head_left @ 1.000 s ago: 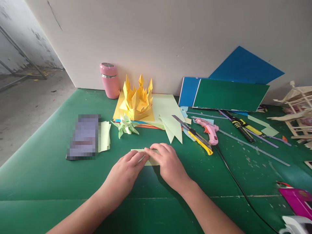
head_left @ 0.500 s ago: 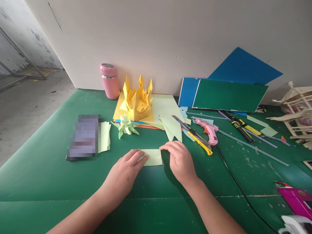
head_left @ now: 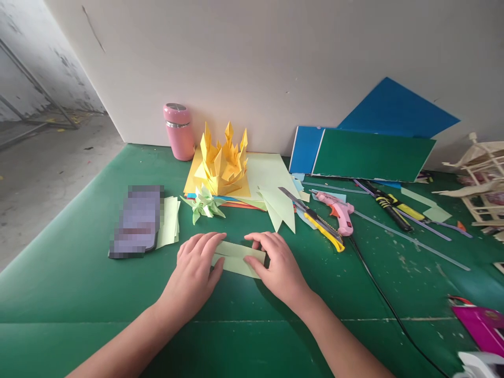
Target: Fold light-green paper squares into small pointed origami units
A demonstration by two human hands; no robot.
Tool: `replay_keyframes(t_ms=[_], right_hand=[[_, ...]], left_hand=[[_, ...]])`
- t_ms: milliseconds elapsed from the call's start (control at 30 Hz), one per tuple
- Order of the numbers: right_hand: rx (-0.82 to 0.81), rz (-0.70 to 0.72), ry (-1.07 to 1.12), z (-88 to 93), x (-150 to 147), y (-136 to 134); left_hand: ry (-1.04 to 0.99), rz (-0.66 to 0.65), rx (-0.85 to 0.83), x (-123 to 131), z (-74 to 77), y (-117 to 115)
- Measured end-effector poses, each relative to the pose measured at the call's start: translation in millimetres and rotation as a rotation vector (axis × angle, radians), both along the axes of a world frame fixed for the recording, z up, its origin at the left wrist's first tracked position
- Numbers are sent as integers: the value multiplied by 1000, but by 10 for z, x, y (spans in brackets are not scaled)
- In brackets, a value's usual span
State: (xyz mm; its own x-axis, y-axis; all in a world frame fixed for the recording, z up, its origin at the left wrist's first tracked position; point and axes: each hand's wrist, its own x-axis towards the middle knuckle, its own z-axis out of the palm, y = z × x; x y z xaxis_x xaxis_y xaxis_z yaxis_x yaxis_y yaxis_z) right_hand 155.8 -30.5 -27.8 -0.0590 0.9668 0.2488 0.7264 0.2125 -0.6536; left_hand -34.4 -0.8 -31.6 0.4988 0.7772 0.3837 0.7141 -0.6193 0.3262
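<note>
A small light green sheet of paper (head_left: 238,258) lies slightly tilted in front of me, with a lengthwise crease or parted edge along its middle. My left hand (head_left: 199,262) holds its left end, thumb at the near side and fingers at the far side. At the right end my right hand (head_left: 277,262) grips it between thumb and curled fingers. Just beyond the hands sits a folded green paper flower (head_left: 203,205). Behind that, a yellow folded-paper piece with tall points (head_left: 222,168) stands on stacked paper sheets.
On the left lie a phone (head_left: 137,220) and several green paper slips (head_left: 168,223). A pink flask (head_left: 179,134) stands behind. To the right are a yellow cutter knife (head_left: 323,228), a pink glue gun (head_left: 340,210) with its black cord, purple strips and a wooden model (head_left: 484,184).
Both hands have shifted their hold, the right one now gripping the paper's right end. The paper has turned slightly and its lengthwise middle line now shows.
</note>
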Motion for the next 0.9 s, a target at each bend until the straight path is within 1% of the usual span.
replay_keyframes(t_ms=[100,267,333,433,567,633,733,833,900], right_hand=[[-15,18,18,7,-6,-5],[22,100,113,8,-81,-40],[60,123,123,5,-111,-56],[128,131,129,-4,-132,-73],[183,142,155,-12,-136,-85],[186,154,167,-6,-137,-87],[121,135,216,18,-127,-86],[-15,58,331,50,-98,-87],[-108,21,424,68,-76,-90]], left_hand=[[-78,-4,-97,-5,-2,11],[-223,-49,-277,10,101,31],[-269,-84,-294,17,142,27],[-349,-140,-278,31,178,7],[-422,-144,-267,50,197,-19],[-436,-130,-281,51,202,-15],[-440,-61,-311,31,210,23],[-510,112,-359,-9,221,89],[-611,221,-447,-30,234,127]])
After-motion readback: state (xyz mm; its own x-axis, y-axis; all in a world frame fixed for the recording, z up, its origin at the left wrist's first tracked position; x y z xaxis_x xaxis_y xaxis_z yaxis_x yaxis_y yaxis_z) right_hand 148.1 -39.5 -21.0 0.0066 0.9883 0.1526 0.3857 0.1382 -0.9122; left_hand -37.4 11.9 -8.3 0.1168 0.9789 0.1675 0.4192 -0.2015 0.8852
